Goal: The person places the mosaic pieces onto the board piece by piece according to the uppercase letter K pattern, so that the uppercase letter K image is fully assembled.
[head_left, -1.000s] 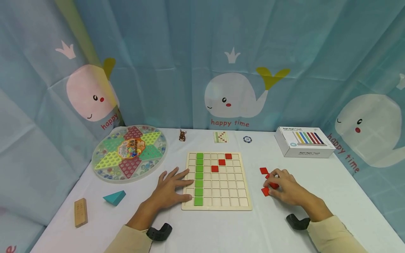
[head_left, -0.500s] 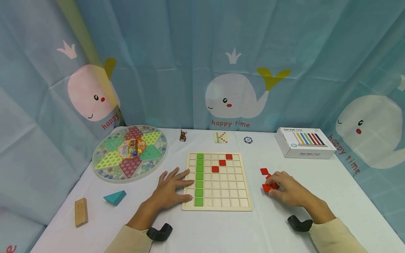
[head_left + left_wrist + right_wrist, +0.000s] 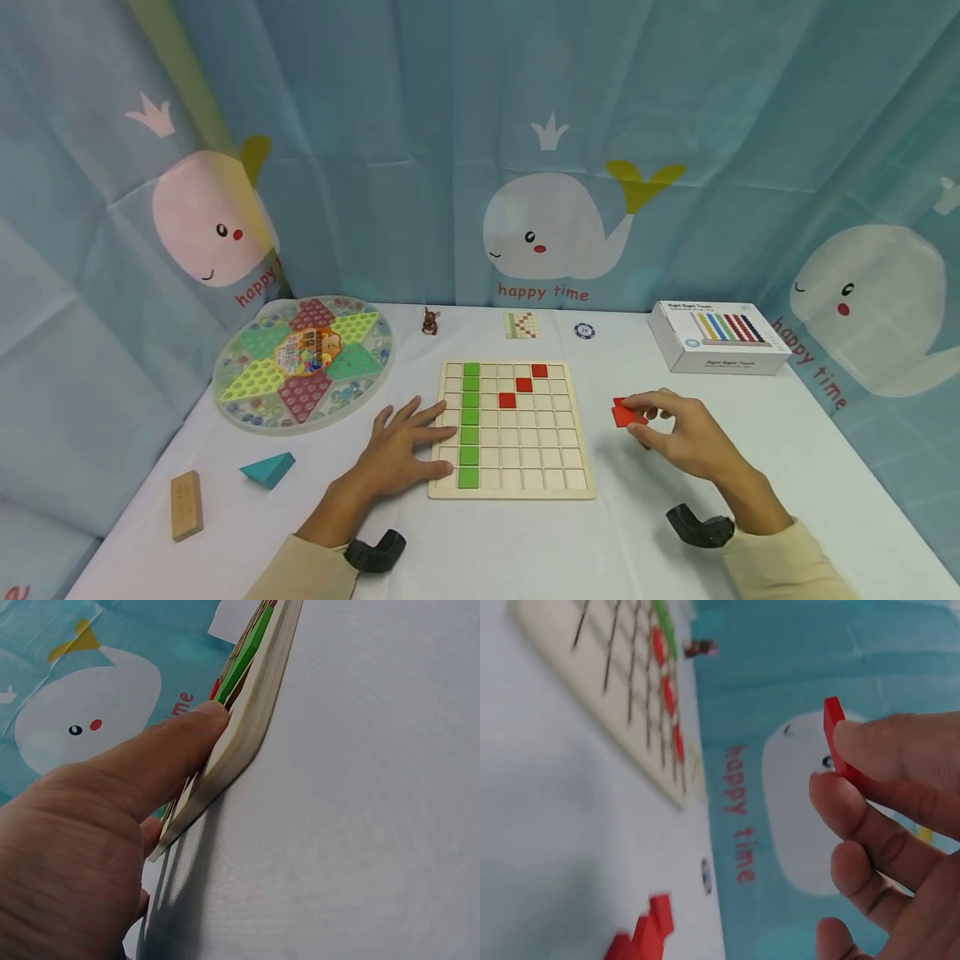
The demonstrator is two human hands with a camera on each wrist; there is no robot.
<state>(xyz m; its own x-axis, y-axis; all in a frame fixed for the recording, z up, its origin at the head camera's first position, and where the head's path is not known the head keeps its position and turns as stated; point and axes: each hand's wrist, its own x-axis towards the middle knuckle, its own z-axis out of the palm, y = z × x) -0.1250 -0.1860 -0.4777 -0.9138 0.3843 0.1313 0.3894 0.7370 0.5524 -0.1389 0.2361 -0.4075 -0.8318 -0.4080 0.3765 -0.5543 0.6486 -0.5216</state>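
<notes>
A wooden grid board [image 3: 517, 492] lies in the middle of the table in the head view. One of its columns is filled with green tiles [image 3: 469, 436], and three red tiles [image 3: 507, 401] form a diagonal at the upper right. My left hand [image 3: 401, 450] rests on the board's left edge with its fingers spread; in the left wrist view the thumb [image 3: 172, 742] lies on the rim. Right of the board, my right hand [image 3: 686, 429] pinches a red square tile [image 3: 832, 724] between thumb and fingers, raised above the table. Loose red tiles [image 3: 651, 930] lie beneath it.
At the back stand a small brown animal figure [image 3: 430, 321], a pattern card [image 3: 522, 325], a round chip [image 3: 584, 331] and a white box [image 3: 723, 358]. To the left are a round marble game board [image 3: 303, 362], a teal wedge [image 3: 268, 471] and a wooden block [image 3: 187, 506].
My right hand has picked up a red tile from the loose ones and lifted it off the table. The left hand has stayed in place on the board.
</notes>
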